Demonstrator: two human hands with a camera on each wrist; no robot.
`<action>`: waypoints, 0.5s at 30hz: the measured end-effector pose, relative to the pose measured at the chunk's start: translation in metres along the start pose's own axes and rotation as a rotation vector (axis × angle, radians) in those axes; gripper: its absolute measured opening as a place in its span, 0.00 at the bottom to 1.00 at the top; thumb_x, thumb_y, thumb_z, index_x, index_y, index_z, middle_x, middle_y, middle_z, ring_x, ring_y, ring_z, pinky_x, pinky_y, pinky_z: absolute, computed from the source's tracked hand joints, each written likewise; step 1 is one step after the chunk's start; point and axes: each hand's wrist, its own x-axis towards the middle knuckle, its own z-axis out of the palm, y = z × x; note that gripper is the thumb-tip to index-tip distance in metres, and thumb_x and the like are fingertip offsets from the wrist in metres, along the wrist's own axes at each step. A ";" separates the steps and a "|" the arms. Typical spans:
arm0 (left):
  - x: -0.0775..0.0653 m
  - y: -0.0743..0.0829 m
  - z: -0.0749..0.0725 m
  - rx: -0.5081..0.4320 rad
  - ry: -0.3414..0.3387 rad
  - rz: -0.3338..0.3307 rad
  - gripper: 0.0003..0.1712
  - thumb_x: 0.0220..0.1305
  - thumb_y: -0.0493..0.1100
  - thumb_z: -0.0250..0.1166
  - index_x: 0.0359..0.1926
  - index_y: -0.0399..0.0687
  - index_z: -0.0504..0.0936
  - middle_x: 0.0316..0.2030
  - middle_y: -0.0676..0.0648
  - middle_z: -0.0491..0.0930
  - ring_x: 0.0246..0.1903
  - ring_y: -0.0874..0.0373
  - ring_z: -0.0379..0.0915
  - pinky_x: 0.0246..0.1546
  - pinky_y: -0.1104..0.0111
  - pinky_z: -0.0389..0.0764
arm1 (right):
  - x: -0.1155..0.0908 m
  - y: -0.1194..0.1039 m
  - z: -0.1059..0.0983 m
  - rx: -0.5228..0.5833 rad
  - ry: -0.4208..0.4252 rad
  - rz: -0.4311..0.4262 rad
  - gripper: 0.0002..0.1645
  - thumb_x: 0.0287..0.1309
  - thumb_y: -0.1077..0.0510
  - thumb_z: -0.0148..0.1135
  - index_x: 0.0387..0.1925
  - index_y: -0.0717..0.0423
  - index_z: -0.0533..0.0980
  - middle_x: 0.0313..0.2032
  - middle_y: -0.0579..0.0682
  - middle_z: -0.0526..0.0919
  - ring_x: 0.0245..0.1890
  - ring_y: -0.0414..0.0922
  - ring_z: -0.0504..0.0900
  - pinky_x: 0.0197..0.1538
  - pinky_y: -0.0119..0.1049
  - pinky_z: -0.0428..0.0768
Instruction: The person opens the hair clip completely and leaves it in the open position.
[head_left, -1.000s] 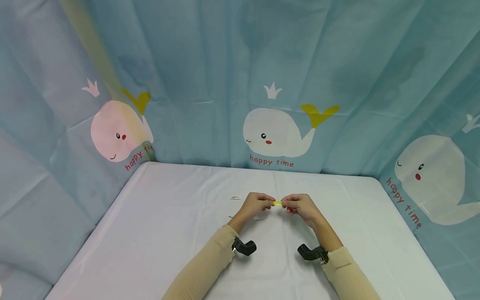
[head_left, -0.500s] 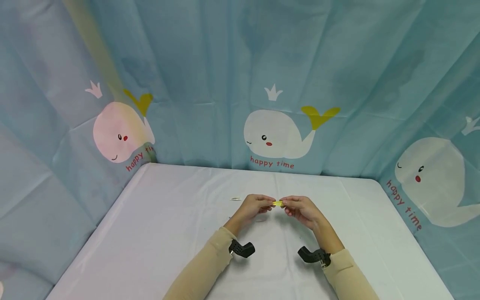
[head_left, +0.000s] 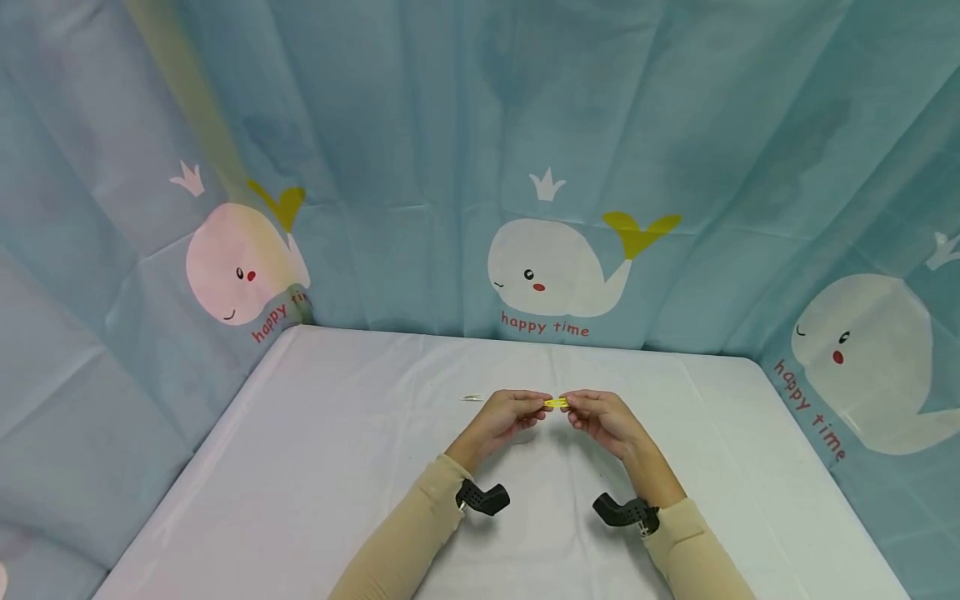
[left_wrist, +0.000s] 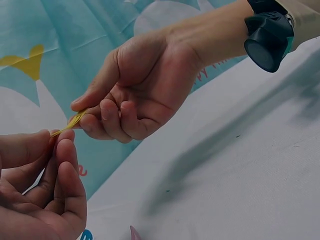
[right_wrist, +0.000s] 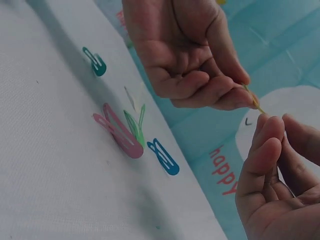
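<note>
A yellow snap hair clip (head_left: 556, 403) is held up over the table between my two hands. My left hand (head_left: 504, 419) pinches its left end between thumb and fingers, and my right hand (head_left: 609, 419) pinches the other end. Seen edge-on in the left wrist view, the yellow clip (left_wrist: 71, 122) is slim and its ends vanish under the fingertips. Whether it is snapped or sprung cannot be told. On the cloth in the right wrist view lie a pink clip (right_wrist: 125, 140), a green clip (right_wrist: 139, 131), a blue clip (right_wrist: 167, 161) and a teal clip (right_wrist: 100, 66).
A pale clip (head_left: 471, 398) lies on the white tablecloth (head_left: 337, 467) just left of my left hand. Behind the table hangs a blue curtain (head_left: 375, 250) with whale prints. A dark wrist camera (left_wrist: 266, 47) juts from the right wrist.
Both hands keep their grip and stay almost in place. The yellow clip has turned slightly between the fingertips, so its strips show differently.
</note>
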 end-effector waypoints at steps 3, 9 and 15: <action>0.000 0.000 0.000 -0.017 -0.002 -0.001 0.17 0.67 0.35 0.60 0.54 0.29 0.79 0.32 0.52 0.84 0.30 0.66 0.78 0.33 0.77 0.77 | 0.001 0.001 0.001 0.007 0.015 0.004 0.15 0.69 0.63 0.52 0.33 0.53 0.84 0.28 0.44 0.85 0.25 0.36 0.79 0.31 0.26 0.78; -0.001 0.000 0.001 -0.048 0.006 0.002 0.18 0.67 0.35 0.60 0.54 0.29 0.79 0.32 0.53 0.84 0.30 0.67 0.77 0.33 0.77 0.77 | 0.002 0.001 0.003 0.011 0.036 -0.007 0.15 0.69 0.64 0.52 0.32 0.53 0.85 0.27 0.44 0.85 0.25 0.35 0.79 0.31 0.26 0.78; -0.001 0.000 0.003 -0.086 0.017 0.000 0.18 0.67 0.35 0.59 0.54 0.29 0.78 0.33 0.52 0.84 0.32 0.66 0.77 0.34 0.77 0.77 | 0.002 0.002 0.004 0.020 0.060 -0.013 0.16 0.69 0.65 0.51 0.31 0.53 0.84 0.27 0.43 0.84 0.25 0.35 0.78 0.31 0.25 0.78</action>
